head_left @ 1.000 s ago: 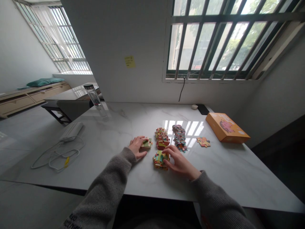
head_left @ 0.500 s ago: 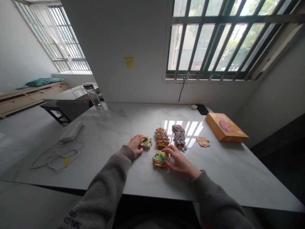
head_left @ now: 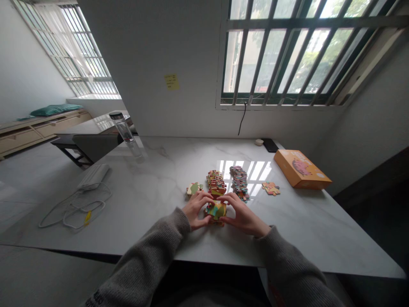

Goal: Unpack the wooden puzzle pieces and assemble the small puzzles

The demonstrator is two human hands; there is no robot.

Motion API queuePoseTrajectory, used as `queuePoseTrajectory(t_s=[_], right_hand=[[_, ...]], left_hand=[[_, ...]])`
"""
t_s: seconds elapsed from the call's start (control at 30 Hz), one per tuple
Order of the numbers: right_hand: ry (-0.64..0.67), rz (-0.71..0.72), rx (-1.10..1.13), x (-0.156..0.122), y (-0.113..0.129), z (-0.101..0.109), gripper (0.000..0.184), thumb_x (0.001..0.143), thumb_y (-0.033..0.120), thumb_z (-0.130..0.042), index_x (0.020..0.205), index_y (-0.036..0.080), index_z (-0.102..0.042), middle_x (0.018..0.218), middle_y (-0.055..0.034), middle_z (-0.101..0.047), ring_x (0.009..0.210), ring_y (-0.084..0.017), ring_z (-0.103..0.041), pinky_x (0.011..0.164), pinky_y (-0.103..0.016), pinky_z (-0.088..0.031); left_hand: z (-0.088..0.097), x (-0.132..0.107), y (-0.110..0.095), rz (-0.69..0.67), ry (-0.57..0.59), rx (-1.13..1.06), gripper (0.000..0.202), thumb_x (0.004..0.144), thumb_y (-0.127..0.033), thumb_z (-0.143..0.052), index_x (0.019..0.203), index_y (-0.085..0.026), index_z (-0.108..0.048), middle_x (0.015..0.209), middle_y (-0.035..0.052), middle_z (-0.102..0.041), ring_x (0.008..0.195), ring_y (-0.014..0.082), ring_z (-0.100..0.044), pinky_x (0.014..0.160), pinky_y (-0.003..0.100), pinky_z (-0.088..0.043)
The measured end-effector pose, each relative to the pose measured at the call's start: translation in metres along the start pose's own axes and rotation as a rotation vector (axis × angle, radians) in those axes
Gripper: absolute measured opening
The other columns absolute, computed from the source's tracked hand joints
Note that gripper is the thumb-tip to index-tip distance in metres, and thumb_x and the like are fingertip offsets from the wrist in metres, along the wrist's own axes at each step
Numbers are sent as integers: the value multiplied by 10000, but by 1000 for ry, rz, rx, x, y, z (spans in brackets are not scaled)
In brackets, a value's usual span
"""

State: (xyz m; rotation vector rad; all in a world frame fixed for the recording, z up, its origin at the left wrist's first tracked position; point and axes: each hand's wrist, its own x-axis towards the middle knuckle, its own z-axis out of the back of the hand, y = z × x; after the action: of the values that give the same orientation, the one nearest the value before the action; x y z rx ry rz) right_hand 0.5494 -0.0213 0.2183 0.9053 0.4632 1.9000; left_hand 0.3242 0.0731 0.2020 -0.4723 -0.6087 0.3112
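Between my hands is a small stack of puzzle pieces [head_left: 216,209], green and yellow on top, near the front of the table. My left hand [head_left: 198,209] grips its left side with thumb and fingers curved round it. On the right side, my right hand [head_left: 240,215] holds it the same way. Just beyond lies a leaning row of red and yellow puzzle pieces [head_left: 216,181]. A second row of bluish-grey puzzle pieces [head_left: 239,181] runs beside it. Left of the rows sits a short pile of pale green puzzle pieces [head_left: 194,188].
An orange puzzle box [head_left: 300,170] lies at the right, with a loose orange puzzle piece [head_left: 271,188] nearer me. A black phone [head_left: 270,145] and a small white case [head_left: 259,142] are at the back. Leftward are a glass bottle [head_left: 122,128], a white power strip [head_left: 94,175] and cables [head_left: 78,207].
My left hand has left the pale green pile and moved right and nearer me, onto the left side of the front stack. The right hand has stayed at that stack.
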Motion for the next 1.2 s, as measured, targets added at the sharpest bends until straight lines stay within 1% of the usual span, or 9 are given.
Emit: queuePoseTrajectory(t_s=[0.13, 0.27, 0.37, 0.43, 0.6, 0.73, 0.97, 1.07, 1.2], right_hand=[[-68, 20, 55, 1, 7, 3, 472, 834, 257, -749, 1265, 261, -557, 1194, -95, -557, 1133, -258, -562, 985, -445, -513], [-101, -6, 212, 4, 14, 1, 368, 862, 302, -715, 1208, 255, -598, 1133, -86, -556, 974, -213, -579, 812, -361, -552], [-127, -91, 465, 7, 17, -3, 239, 912, 367, -653, 1111, 241, -612, 1023, -54, -568, 869, -174, -588, 731, -313, -542], [-133, -171, 604, 9, 17, -7, 244, 923, 409, -633, 1093, 238, -593, 930, -22, -569, 811, -155, -597, 698, -293, -536], [-298, -302, 682, 15, 14, -14, 290, 909, 432, -643, 1113, 247, -550, 905, -5, -592, 790, -150, -614, 711, -301, -546], [-377, -282, 677, 20, 12, -23, 268, 884, 449, -674, 998, 238, -554, 880, -8, -599, 779, -159, -605, 712, -308, -540], [-295, -239, 628, 20, 14, -26, 250, 913, 422, -640, 1070, 237, -581, 907, -21, -606, 804, -172, -613, 734, -324, -527], [-303, -235, 549, 18, 12, -20, 326, 946, 395, -588, 1230, 245, -531, 848, -8, -601, 810, -184, -619, 764, -345, -519], [-375, -228, 411, 16, 11, -15, 315, 975, 363, -524, 1265, 240, -519, 834, -6, -585, 821, -188, -609, 814, -365, -507]], left_hand=[[1, 0, 4, -77, -96, -22, 346, 739, -161, -645, 1080, -212, -610, 1141, 88, -634, 1078, 268, -575, 1011, 460, -471], [3, 2, -7, -118, -195, -57, 366, 716, -75, -637, 1055, -211, -613, 1192, 102, -635, 1111, 270, -601, 1008, 467, -491], [1, 4, -18, -141, -226, -97, 366, 710, -40, -623, 1034, -209, -618, 1243, 109, -625, 1070, 253, -622, 981, 462, -516], [-1, 5, -21, -164, -234, -99, 358, 732, -43, -613, 1047, -212, -622, 1281, 111, -617, 1012, 234, -632, 939, 450, -539], [-2, 6, -18, -133, -348, 15, 333, 848, -123, -583, 1167, -217, -595, 1297, 119, -597, 1092, 250, -611, 974, 474, -505], [-2, 7, -16, -132, -296, 167, 373, 818, -302, -717, 1161, -215, -601, 1299, 125, -586, 1144, 300, -566, 987, 506, -474], [7, 9, -12, -116, -214, 107, 231, 820, -216, -701, 1046, -238, -659, 1269, 86, -600, 1159, 270, -547, 1029, 471, -465], [25, 8, 5, -50, -230, 88, 349, 784, -177, -683, 1125, -246, -652, 1258, 89, -576, 1159, 274, -528, 1041, 476, -446], [48, 6, 38, 114, -169, 183, 456, 693, -103, -655, 1121, -258, -677, 1247, 74, -533, 1151, 276, -499, 1068, 476, -410]])
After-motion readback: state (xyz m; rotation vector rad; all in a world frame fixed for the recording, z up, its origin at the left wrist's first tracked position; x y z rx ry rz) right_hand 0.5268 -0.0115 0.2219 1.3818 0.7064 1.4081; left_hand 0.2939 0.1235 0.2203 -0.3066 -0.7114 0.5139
